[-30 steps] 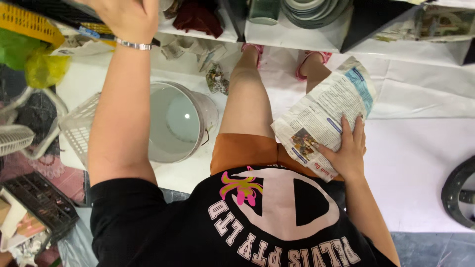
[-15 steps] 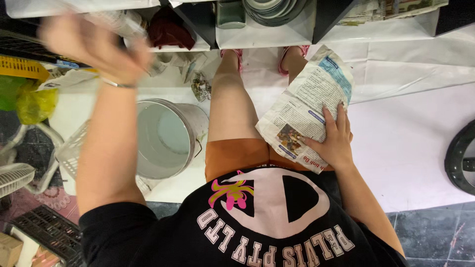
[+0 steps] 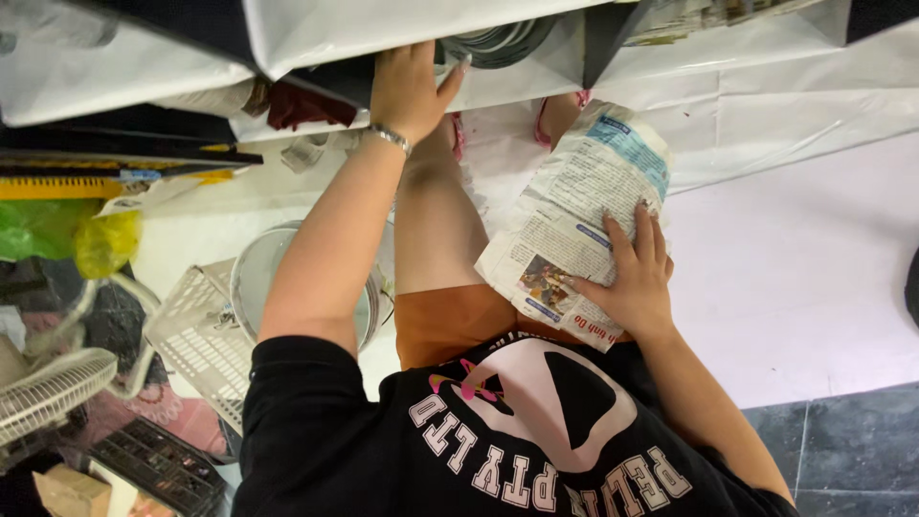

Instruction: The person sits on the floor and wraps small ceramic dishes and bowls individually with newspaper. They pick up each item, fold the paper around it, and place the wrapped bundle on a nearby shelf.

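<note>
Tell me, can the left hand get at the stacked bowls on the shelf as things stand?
Probably yes. The left hand already rests on the shelf edge right beside the stacked bowls, with nothing between them. The right hand is busy, pressing the newspaper on the lap.

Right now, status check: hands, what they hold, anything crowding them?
Left hand flat on the white shelf edge, holding nothing. Right hand pressing the folded newspaper on the lap. Metal pot and white basket beside the left arm.

Newspaper (image 3: 574,230) on thigh (image 3: 436,239); bucket (image 3: 258,278) left of it
</note>
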